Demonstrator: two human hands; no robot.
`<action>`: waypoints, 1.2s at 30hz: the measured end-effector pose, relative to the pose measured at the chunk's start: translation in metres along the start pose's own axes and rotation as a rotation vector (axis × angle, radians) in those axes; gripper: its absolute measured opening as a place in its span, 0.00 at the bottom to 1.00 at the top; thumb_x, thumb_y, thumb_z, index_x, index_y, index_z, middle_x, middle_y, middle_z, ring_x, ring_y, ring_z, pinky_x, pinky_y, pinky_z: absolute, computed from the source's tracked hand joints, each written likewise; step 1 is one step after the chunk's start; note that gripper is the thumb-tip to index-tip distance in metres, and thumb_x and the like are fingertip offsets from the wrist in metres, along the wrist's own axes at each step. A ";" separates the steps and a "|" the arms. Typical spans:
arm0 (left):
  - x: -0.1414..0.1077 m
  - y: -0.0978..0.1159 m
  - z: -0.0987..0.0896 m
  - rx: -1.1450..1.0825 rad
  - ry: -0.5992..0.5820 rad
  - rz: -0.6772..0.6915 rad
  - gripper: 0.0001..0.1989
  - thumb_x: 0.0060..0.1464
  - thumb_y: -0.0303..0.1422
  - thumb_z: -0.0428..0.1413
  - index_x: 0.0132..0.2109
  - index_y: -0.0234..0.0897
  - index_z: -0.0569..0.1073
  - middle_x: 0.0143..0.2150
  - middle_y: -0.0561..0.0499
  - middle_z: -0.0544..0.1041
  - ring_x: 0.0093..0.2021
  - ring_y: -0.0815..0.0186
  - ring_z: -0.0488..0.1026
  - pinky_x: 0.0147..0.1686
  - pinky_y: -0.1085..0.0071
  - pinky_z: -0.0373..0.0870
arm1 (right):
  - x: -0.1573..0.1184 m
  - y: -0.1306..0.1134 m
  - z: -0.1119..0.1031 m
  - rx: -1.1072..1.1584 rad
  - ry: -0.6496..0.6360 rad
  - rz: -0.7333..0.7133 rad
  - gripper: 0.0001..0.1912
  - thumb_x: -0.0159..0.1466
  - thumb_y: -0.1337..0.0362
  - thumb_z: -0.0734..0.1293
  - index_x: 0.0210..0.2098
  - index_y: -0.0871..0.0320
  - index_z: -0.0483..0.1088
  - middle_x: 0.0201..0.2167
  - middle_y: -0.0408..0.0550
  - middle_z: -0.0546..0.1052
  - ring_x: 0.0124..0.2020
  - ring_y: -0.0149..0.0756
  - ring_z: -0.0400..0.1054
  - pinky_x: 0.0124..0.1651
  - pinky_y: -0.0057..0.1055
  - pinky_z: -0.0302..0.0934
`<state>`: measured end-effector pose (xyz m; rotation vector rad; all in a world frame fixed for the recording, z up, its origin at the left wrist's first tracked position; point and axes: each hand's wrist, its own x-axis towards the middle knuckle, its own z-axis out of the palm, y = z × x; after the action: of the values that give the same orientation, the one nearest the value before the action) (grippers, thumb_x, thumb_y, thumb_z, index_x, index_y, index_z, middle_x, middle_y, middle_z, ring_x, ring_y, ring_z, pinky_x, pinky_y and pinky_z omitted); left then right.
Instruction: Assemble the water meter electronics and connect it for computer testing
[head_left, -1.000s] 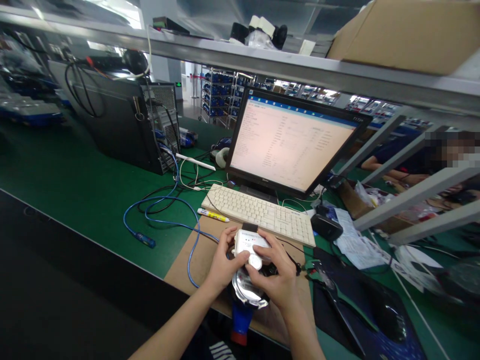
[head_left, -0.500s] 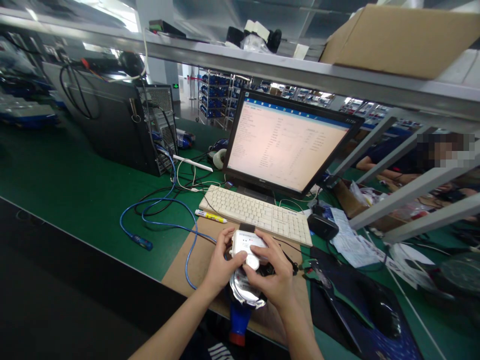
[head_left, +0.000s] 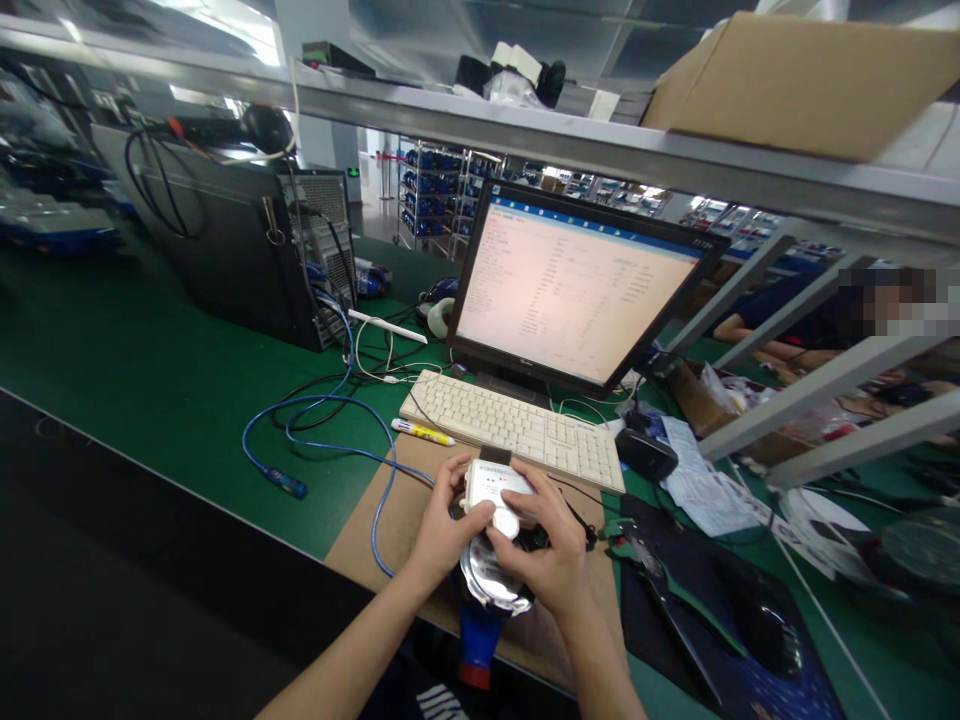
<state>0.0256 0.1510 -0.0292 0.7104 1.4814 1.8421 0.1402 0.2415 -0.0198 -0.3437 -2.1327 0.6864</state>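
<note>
Both hands are closed round a white box-shaped device (head_left: pixel 487 484) with small printed marks on its top face. My left hand (head_left: pixel 441 528) grips its left side, thumb lying near a round white disc (head_left: pixel 505 523) at the device's near edge. On the other side, my right hand (head_left: pixel 553 540) holds the device, its fingers over the top and its thumb by the disc. Just below sits a meter with a shiny silver round cover (head_left: pixel 492 582) and a blue body (head_left: pixel 478 634) ending in red. Whether the device touches the meter is hidden by my hands.
A cream keyboard (head_left: pixel 510 425) and a lit monitor (head_left: pixel 570 290) stand beyond my hands. A yellow marker pen (head_left: pixel 422 432) lies by the keyboard. Blue cable (head_left: pixel 330 402) loops at left; green-handled pliers (head_left: pixel 675 585) and a black mouse (head_left: pixel 761 620) lie at right. A shelf (head_left: pixel 525 120) runs overhead.
</note>
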 end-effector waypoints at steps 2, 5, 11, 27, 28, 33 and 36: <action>0.000 0.000 0.000 0.000 0.001 0.003 0.33 0.44 0.38 0.59 0.54 0.33 0.56 0.50 0.40 0.68 0.49 0.57 0.67 0.47 0.64 0.63 | 0.000 0.000 0.000 0.004 0.000 0.003 0.18 0.52 0.66 0.71 0.43 0.55 0.68 0.53 0.57 0.69 0.52 0.49 0.66 0.49 0.49 0.63; 0.001 0.000 0.001 0.004 0.003 0.005 0.33 0.44 0.38 0.59 0.55 0.33 0.56 0.50 0.40 0.68 0.49 0.57 0.67 0.48 0.63 0.63 | -0.001 0.000 0.000 0.004 0.000 0.008 0.18 0.52 0.66 0.71 0.43 0.55 0.68 0.54 0.57 0.68 0.53 0.48 0.65 0.49 0.49 0.63; 0.001 0.001 -0.001 0.001 0.003 0.006 0.32 0.44 0.38 0.59 0.54 0.34 0.56 0.50 0.41 0.68 0.49 0.57 0.68 0.48 0.64 0.64 | -0.001 0.000 -0.001 -0.015 -0.002 0.012 0.19 0.53 0.65 0.70 0.44 0.55 0.68 0.53 0.56 0.69 0.52 0.47 0.65 0.51 0.47 0.63; -0.029 0.029 -0.097 0.436 0.299 -0.075 0.22 0.51 0.51 0.52 0.42 0.36 0.67 0.34 0.46 0.72 0.38 0.58 0.70 0.41 0.64 0.65 | 0.000 0.000 -0.002 -0.001 -0.021 0.137 0.34 0.52 0.63 0.70 0.57 0.57 0.59 0.52 0.55 0.69 0.51 0.45 0.66 0.53 0.44 0.64; -0.035 0.036 -0.116 0.502 0.375 -0.094 0.21 0.48 0.50 0.55 0.38 0.37 0.66 0.32 0.47 0.71 0.35 0.58 0.69 0.38 0.65 0.64 | 0.000 0.000 -0.001 -0.004 -0.020 0.134 0.34 0.52 0.62 0.70 0.57 0.57 0.59 0.51 0.54 0.69 0.51 0.44 0.66 0.53 0.44 0.64; -0.043 0.067 -0.171 1.231 0.596 -0.464 0.23 0.55 0.54 0.40 0.31 0.40 0.65 0.32 0.45 0.72 0.37 0.51 0.70 0.35 0.63 0.59 | 0.001 0.001 -0.004 -0.066 -0.058 0.092 0.35 0.55 0.58 0.69 0.60 0.58 0.56 0.56 0.56 0.67 0.56 0.48 0.62 0.55 0.47 0.62; -0.030 0.074 -0.176 1.271 0.512 -0.591 0.29 0.52 0.59 0.38 0.26 0.40 0.66 0.31 0.41 0.73 0.40 0.43 0.70 0.37 0.57 0.60 | 0.002 0.002 -0.006 -0.095 -0.034 0.058 0.40 0.57 0.54 0.68 0.64 0.60 0.51 0.60 0.59 0.61 0.62 0.52 0.54 0.59 0.52 0.56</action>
<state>-0.1002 0.0082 0.0059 0.2129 2.8070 0.4736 0.1441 0.2456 -0.0168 -0.4501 -2.1998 0.6293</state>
